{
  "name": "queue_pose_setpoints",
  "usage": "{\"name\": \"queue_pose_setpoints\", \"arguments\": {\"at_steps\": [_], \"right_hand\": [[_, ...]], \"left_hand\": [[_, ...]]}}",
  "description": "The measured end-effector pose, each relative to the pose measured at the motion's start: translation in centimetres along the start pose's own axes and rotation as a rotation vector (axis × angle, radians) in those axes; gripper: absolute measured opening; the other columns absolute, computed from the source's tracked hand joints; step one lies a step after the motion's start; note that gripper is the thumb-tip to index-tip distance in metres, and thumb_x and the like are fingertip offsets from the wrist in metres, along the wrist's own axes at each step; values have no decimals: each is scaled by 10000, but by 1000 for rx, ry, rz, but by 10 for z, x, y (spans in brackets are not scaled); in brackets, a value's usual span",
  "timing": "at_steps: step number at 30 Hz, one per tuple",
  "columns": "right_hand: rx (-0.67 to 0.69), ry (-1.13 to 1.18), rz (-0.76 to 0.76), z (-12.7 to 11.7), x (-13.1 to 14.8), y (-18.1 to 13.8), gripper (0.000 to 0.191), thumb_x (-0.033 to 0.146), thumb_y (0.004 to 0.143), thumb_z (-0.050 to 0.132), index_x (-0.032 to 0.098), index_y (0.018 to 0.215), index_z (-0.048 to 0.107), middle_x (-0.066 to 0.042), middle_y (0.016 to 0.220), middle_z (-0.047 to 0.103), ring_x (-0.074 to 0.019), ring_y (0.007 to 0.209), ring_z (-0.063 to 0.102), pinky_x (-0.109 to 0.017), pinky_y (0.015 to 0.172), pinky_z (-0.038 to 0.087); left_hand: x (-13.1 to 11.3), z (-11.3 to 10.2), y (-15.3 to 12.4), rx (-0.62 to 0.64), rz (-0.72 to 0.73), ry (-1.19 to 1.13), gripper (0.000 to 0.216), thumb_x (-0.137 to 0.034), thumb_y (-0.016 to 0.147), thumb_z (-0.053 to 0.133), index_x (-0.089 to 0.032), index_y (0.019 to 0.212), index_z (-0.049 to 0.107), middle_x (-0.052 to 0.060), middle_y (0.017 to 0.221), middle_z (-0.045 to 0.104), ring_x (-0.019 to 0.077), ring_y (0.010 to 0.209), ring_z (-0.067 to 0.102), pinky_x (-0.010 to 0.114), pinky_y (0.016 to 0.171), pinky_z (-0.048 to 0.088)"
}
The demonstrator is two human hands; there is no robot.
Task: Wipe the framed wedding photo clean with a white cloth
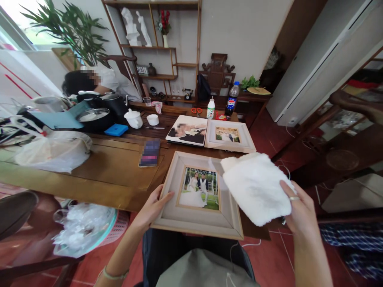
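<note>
My left hand [151, 209] grips the left edge of a pale wooden picture frame [198, 223] with a wedding photo, thumb on its front. The frame rests over my lap and against the wooden table [113, 167]. My right hand [299, 211], a ring on one finger, is closed on a white fluffy cloth [254, 185] that lies over the frame's upper right corner.
A second framed photo [229, 135] and a photo album [188, 130] lie further back on the table, with a phone [149, 152], plastic bags [54, 149], teapot [133, 118], pots and bottles [231, 100]. Another person sits at the far left. A basket with plastic [86, 227] stands on the floor.
</note>
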State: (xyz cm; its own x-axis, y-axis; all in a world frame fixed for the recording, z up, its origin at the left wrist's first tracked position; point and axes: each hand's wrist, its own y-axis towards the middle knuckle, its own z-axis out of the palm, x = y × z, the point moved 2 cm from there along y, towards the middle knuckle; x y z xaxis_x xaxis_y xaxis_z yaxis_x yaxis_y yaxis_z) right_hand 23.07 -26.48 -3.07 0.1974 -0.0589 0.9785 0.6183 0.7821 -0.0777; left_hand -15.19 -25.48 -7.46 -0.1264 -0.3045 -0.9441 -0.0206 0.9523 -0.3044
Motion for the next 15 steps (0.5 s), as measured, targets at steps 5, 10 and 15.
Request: {"name": "queue_pose_setpoints", "arguments": {"at_steps": [5,10,15], "right_hand": [[73,85,-56,48,-15,-23,218,335,665,769,183,784,667,31,740,670,-95,602,589,-165,518,476],[110,284,144,76,-30,-46,317,336,699,744,201,976,670,-31,982,714,-195,866,672,-308,764,560],[244,401,419,92,-40,-61,358,289,719,704,184,1057,653,-63,1081,694,-254,1026,637,-372,847,563]], "left_hand": [[-5,7,18,-63,168,314,436,-481,786,534,-133,1037,613,99,1025,688,276,983,626,352,844,478],[-4,7,16,-264,341,629,419,-403,819,521,-141,1139,583,110,1052,675,275,1003,622,396,897,457],[3,14,20,-361,471,685,330,-325,826,532,-127,1078,614,119,989,651,256,927,628,403,850,492]]}}
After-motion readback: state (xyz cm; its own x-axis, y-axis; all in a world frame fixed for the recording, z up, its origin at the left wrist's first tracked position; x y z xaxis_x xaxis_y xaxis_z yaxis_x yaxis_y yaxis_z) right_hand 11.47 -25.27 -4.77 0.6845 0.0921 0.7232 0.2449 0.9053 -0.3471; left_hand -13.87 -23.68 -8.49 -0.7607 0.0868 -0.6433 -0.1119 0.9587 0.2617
